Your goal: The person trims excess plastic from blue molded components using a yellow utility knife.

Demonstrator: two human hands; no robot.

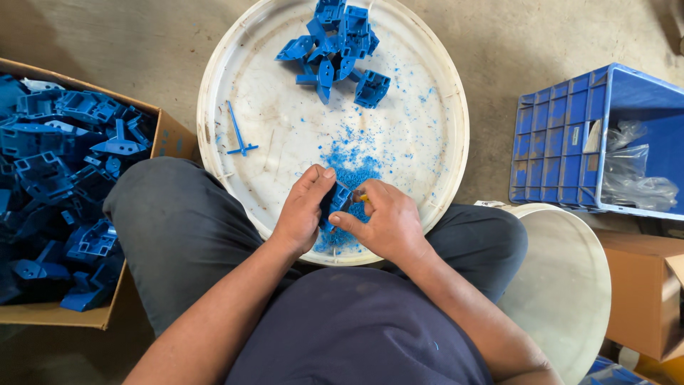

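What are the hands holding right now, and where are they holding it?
The left hand grips a blue part by its left side. The right hand holds a small tool, mostly hidden, against it.

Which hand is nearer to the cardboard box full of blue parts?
Left. The left hand grips a blue part over the white tray, on the side toward the cardboard box. The right hand is on the part's far side, farther from the box.
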